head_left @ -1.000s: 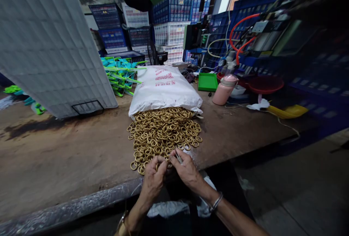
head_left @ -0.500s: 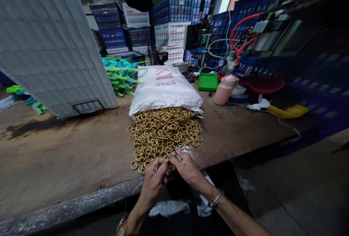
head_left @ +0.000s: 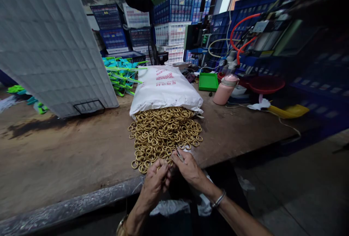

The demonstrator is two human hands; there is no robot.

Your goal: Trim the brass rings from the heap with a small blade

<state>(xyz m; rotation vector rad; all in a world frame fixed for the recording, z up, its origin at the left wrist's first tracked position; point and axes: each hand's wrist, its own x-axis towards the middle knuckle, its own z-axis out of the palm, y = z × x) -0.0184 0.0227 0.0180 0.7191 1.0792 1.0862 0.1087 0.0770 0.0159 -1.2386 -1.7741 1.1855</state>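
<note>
A heap of brass-coloured rings [head_left: 163, 130] spills from the open mouth of a white printed sack [head_left: 167, 89] onto the brown table. At the heap's near edge, my left hand [head_left: 156, 178] is closed in a pinch; a bit of a brass-coloured ring shows between its fingers, the rest is hidden. Close by on the right, my right hand [head_left: 189, 169] is closed around a slim metal tool [head_left: 179, 155] whose narrow tip points up and forward. Its exact kind is too small to tell. The fingertips of both hands are a short gap apart.
A tall white ribbed panel [head_left: 54, 47] stands on the table at left, beside green and blue plastic parts [head_left: 122, 74]. Right of the sack are a green tray [head_left: 208, 81], a pink bottle [head_left: 225, 90] and a red dish [head_left: 266, 84]. Stacked crates [head_left: 172, 32] fill the back.
My right hand has shifted slightly right and up, away from the left, still with the metal tool. My left hand has moved little. The heap and sack look the same.
</note>
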